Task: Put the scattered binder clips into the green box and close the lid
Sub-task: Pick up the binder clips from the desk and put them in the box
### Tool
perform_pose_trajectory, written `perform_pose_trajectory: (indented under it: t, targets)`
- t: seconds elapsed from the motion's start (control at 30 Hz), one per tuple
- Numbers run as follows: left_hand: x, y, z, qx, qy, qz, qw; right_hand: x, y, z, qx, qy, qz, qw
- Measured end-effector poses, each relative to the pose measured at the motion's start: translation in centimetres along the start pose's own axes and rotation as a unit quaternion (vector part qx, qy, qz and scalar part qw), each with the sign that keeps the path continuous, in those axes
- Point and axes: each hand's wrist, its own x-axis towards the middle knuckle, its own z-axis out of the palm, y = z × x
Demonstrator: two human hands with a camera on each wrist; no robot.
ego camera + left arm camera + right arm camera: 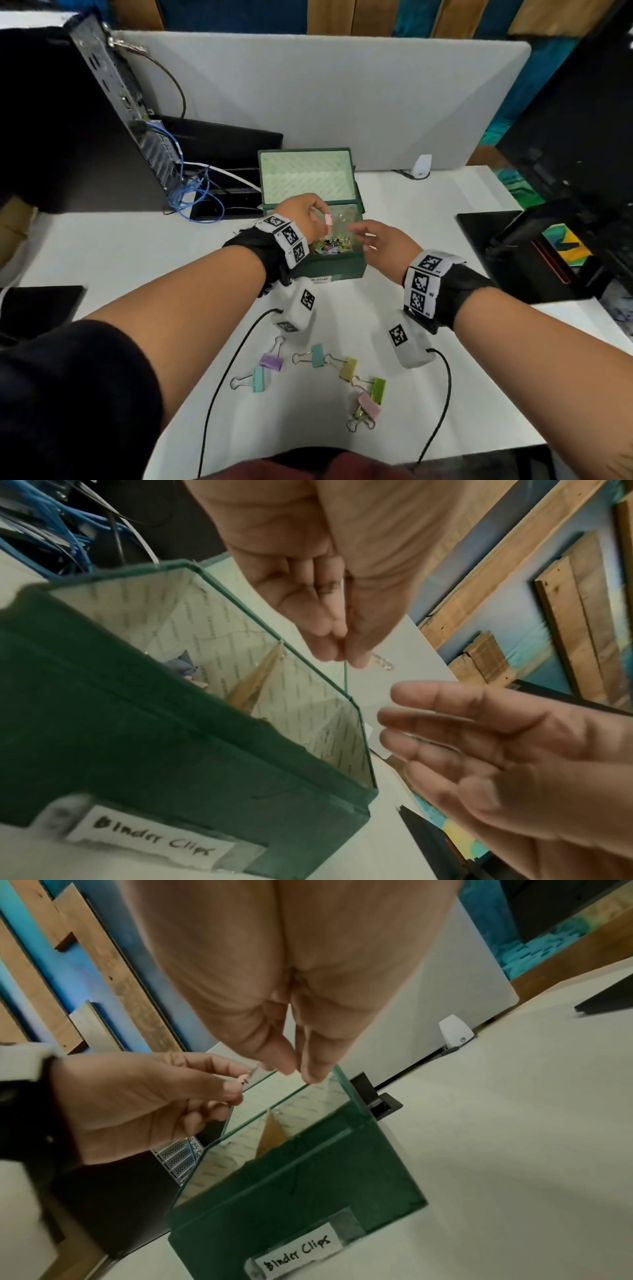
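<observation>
A: The pink binder clip [328, 219] hangs from your left hand [301, 214], pinched by its wire handle between thumb and fingertips [337, 645], directly above the open green box [337, 269]. Its long axis points down, body lowest.

B: So where's the box from my hands?

A: Straight below your left hand — the clip has only air between it and the pile of clips already inside. The lid [306, 174] stands upright at the far edge, away from you.

B: And my right hand?

A: Your right hand [380, 245] hovers just beside the box's right rim, fingers relaxed and loosely spread, holding nothing. It's near the left hand's fingertips but not touching them.

B: What's left on the table?

A: Six loose clips [320, 355] lie on the white table [445, 219], on your side of the box, between your two forearms — purple, two teal, yellow, green and pink. The yellow, green and pink ones sit nearer your right hand; the purple one and a teal one nearer your left.

B: So the drop is mine to make?

A: I'd judge so: loosen the left pinch and it should fall in.
</observation>
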Motion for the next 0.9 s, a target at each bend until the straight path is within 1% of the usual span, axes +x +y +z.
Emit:
perform_pose_trajectory:
  t: [0.1, 0.17, 0.23, 0.27, 0.33, 0.43, 0.5, 0.57, 0.63, 0.73, 0.8, 0.9]
  targets:
    - [0.2, 0.3, 0.2, 0.009, -0.024, -0.008, 1.000, -0.8, 0.4, -0.2, -0.006, 0.014, -0.002, 1.000]
    - [-0.4, -0.2, 0.2, 0.013, -0.031, 0.001, 0.999, -1.8, 0.3, -0.2, -0.050, 0.003, -0.016, 0.999]
    - [-1.3, -1.0, 0.2, -0.002, -0.045, 0.006, 0.999, -2.7, 0.3, 0.1, -0.094, -0.044, -0.022, 0.994]
    - [-2.0, -1.5, 0.0, -0.006, -0.064, 0.005, 0.998, -3.1, 0.4, 0.5, -0.115, -0.075, -0.019, 0.990]
    - [-3.3, -2.8, -0.5, 0.022, -0.130, 0.003, 0.991, -3.5, 0.7, 1.3, -0.161, -0.137, -0.015, 0.977]
    - [-5.2, -5.4, -0.7, 0.138, -0.225, 0.004, 0.965, -3.6, 0.8, 3.1, -0.248, -0.240, -0.033, 0.938]
    - [-6.7, -7.0, -0.6, 0.236, -0.274, 0.011, 0.932, -3.7, 0.7, 4.4, -0.296, -0.290, -0.051, 0.908]
    - [-8.3, -8.2, -0.4, 0.296, -0.321, 0.008, 0.900, -3.7, 0.9, 5.8, -0.338, -0.321, -0.072, 0.882]
    - [-9.6, -9.3, -0.4, 0.317, -0.350, 0.007, 0.881, -3.7, 1.4, 7.3, -0.368, -0.331, -0.084, 0.865]
    - [-11.1, -10.6, -0.4, 0.325, -0.383, 0.020, 0.865, -3.6, 2.2, 9.0, -0.391, -0.316, -0.080, 0.861]
    - [-11.7, -11.3, -0.1, 0.326, -0.386, 0.031, 0.862, -3.3, 2.4, 9.6, -0.400, -0.305, -0.075, 0.861]
    - [-12.2, -12.0, 0.6, 0.327, -0.370, 0.029, 0.869, -3.0, 2.3, 10.0, -0.408, -0.292, -0.069, 0.862]
